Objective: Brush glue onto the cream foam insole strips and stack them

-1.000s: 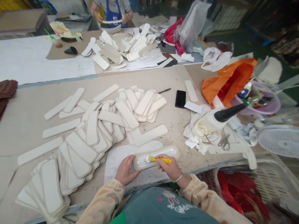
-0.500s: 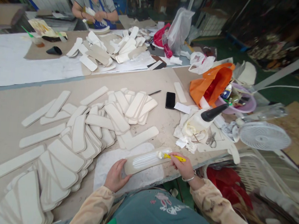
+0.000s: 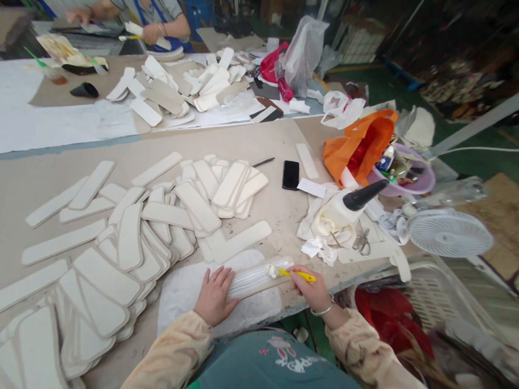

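A pale, round-cornered strip (image 3: 248, 281) lies on a white sheet (image 3: 176, 295) at the table's near edge, with white paste streaked along it. My left hand (image 3: 217, 295) rests flat over its left end, fingers stretched out, covering that end. In my right hand (image 3: 312, 290) is the yellow handle of a small brush (image 3: 300, 275). The brush's bristles are loaded with white paste and touch the strip near its right end. To the left, a large spread of similar off-white strips (image 3: 107, 275) overlaps in fanned stacks.
Beyond my right hand stands a white bottle with a black nozzle (image 3: 336, 212). A phone (image 3: 290, 175), an orange bag (image 3: 356, 145), a purple basin (image 3: 420, 179) and a white fan (image 3: 450, 233) are farther right. A co-worker (image 3: 152, 15) works across the table.
My left hand has moved from gripping the strip's left end to lying flat over it. The brush has shifted slightly left along the strip. The co-worker's hands have moved apart.
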A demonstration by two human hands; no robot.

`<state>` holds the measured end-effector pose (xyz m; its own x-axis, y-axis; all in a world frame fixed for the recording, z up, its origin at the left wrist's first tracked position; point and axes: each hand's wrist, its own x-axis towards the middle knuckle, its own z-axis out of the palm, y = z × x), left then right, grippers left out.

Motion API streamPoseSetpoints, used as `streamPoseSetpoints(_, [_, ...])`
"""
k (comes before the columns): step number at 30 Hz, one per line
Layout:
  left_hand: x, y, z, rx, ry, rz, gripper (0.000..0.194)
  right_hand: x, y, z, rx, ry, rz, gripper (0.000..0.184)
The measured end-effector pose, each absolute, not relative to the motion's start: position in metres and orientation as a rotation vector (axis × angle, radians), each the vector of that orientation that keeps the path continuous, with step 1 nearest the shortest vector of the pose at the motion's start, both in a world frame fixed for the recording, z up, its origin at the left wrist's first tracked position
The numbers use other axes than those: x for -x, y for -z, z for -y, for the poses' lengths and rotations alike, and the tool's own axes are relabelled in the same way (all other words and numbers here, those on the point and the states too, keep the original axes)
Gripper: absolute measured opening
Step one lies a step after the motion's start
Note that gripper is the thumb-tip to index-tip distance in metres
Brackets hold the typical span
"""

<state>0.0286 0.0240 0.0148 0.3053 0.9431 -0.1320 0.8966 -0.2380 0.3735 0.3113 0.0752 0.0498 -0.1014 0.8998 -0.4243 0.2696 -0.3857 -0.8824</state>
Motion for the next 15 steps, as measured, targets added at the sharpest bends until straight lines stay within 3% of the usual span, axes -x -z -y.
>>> streamPoseSetpoints(15, [-0.026,-0.015,-0.018,-2.166,-0.217,-1.701,0.056,-0.356,-0.057,-0.074,1.783,-1.291,1.284,0.031])
